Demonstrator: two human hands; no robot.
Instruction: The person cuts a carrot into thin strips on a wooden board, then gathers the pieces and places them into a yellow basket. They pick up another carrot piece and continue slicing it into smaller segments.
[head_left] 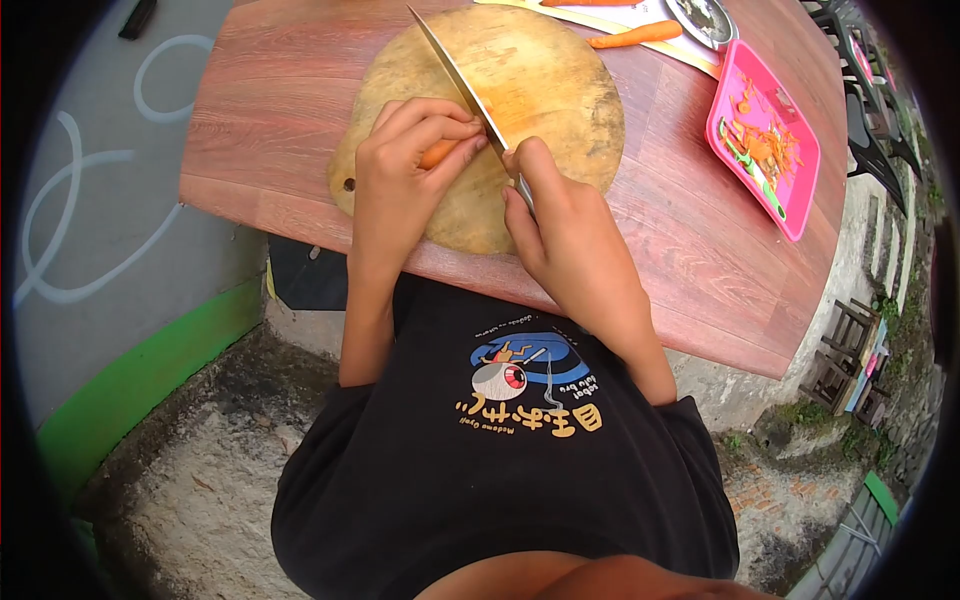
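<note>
A round wooden cutting board [545, 75] lies on the table near its front edge. My left hand [413, 150] is closed around a carrot [437, 153] over the left part of the board, and only a short orange stretch shows between the fingers. In my right hand [550, 205] is the handle of a knife [455, 75], whose long blade points up and to the left. The blade passes right beside my left fingertips. Whether its edge touches the carrot is hidden by the fingers.
On the reddish wooden table [270, 120], a pink tray [733, 95] at the right holds orange peelings and a green-handled peeler [757, 180]. Behind the board lie a whole carrot [637, 36] and a metal bowl [703, 20]. Dark chairs [872, 140] stand beyond the right edge.
</note>
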